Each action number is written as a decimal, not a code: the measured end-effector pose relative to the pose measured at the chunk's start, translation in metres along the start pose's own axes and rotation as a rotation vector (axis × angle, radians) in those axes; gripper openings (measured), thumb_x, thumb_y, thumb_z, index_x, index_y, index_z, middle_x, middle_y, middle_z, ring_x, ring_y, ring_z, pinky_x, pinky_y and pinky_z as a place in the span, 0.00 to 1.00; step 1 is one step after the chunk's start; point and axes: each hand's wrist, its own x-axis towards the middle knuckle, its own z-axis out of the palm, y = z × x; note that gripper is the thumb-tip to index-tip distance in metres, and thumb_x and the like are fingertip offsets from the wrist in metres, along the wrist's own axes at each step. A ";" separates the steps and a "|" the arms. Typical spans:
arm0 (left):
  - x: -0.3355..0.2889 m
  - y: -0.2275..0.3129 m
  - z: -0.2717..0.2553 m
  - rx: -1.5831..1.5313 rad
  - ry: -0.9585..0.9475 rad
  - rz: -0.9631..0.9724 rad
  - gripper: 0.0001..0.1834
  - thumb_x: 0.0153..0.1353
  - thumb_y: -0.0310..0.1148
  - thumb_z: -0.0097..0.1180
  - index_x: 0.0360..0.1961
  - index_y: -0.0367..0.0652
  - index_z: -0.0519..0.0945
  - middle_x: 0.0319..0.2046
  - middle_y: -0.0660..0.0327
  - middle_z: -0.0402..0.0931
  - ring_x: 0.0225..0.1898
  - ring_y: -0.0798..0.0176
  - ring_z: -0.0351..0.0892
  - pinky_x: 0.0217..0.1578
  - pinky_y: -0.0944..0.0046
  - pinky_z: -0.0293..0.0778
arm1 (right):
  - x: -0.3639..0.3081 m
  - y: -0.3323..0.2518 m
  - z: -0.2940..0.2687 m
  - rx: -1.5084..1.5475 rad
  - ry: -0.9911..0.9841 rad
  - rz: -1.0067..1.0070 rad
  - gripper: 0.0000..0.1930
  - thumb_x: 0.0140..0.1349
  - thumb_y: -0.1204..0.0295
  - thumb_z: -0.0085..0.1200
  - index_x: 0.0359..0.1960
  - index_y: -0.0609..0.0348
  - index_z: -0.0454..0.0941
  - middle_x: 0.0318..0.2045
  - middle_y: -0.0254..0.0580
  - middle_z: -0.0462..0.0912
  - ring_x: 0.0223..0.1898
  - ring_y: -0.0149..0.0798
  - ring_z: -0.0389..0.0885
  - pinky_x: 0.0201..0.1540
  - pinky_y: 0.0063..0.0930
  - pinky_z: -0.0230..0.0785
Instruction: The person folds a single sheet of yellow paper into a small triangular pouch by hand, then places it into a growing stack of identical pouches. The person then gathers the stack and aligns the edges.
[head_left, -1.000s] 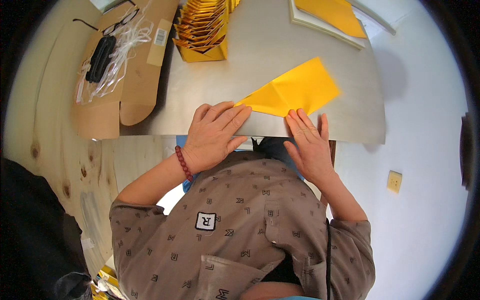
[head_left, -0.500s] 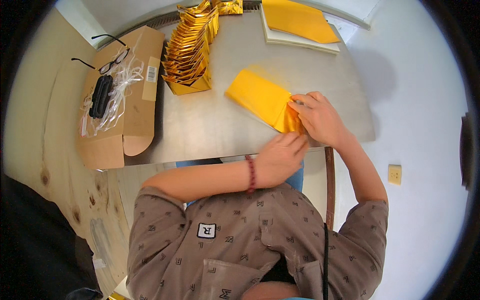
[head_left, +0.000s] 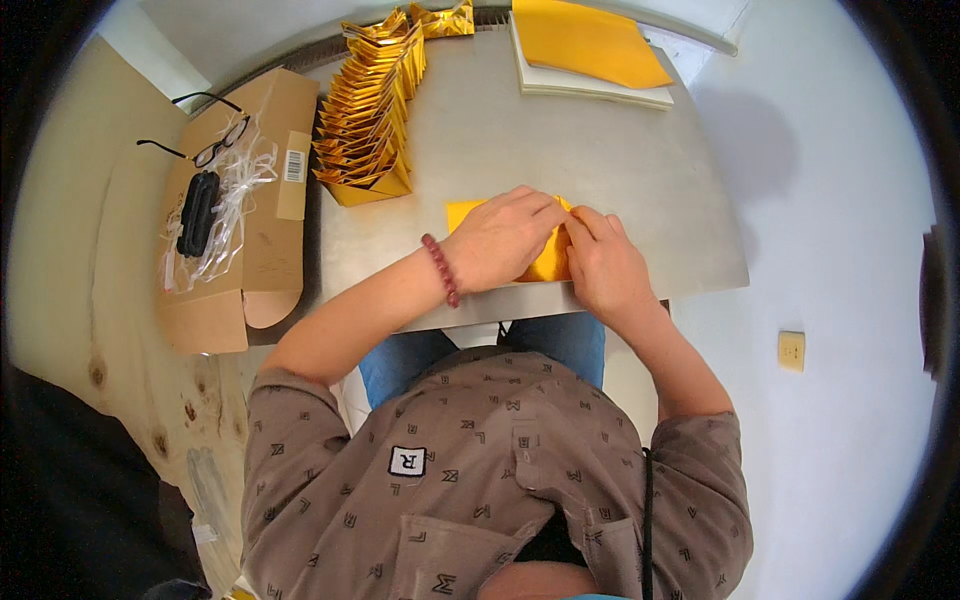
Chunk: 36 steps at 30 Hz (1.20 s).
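A partly folded sheet of gold foil paper (head_left: 547, 260) lies at the near edge of the metal table, mostly hidden beneath my hands. My left hand (head_left: 505, 238), with a dark red bead bracelet on its wrist, reaches across the sheet, its fingers closed on the paper's far right part. Close against it, my right hand (head_left: 607, 265) has its fingertips pressed together on the paper's right end. The two hands' fingertips nearly meet there. Farther left stands a long row of folded gold foil pieces (head_left: 370, 120), nested tightly into one another.
A cardboard box (head_left: 275, 225) at the left carries eyeglasses (head_left: 215, 147), a black case (head_left: 198, 213) and clear plastic strips (head_left: 235, 215). At the far right, gold sheets (head_left: 590, 45) lie on a white stack of paper (head_left: 600, 95). A white wall (head_left: 830, 220) borders the table's right side.
My left hand has moved up and left over the paper. The sheet has turned to lie squarer with the table edge, and my right hand has shifted slightly nearer.
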 end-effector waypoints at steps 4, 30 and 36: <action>0.005 -0.026 0.027 0.087 -0.021 0.137 0.17 0.63 0.33 0.62 0.54 0.46 0.80 0.56 0.56 0.80 0.58 0.52 0.77 0.58 0.52 0.74 | -0.006 -0.006 0.008 -0.019 0.110 -0.037 0.17 0.65 0.77 0.54 0.56 0.66 0.79 0.59 0.50 0.80 0.54 0.57 0.77 0.58 0.44 0.73; -0.047 -0.019 0.021 0.025 0.045 0.027 0.24 0.56 0.37 0.69 0.54 0.40 0.80 0.60 0.52 0.77 0.62 0.46 0.74 0.64 0.49 0.70 | -0.023 -0.017 0.024 0.143 0.171 -0.024 0.28 0.64 0.65 0.65 0.63 0.66 0.75 0.65 0.66 0.73 0.70 0.71 0.65 0.72 0.56 0.60; -0.095 -0.009 -0.019 -0.019 -0.078 -0.036 0.30 0.56 0.39 0.71 0.59 0.42 0.77 0.64 0.51 0.74 0.69 0.46 0.69 0.69 0.46 0.66 | -0.030 -0.016 0.010 0.096 -0.002 -0.130 0.41 0.49 0.51 0.76 0.65 0.49 0.78 0.72 0.59 0.66 0.76 0.74 0.52 0.76 0.68 0.44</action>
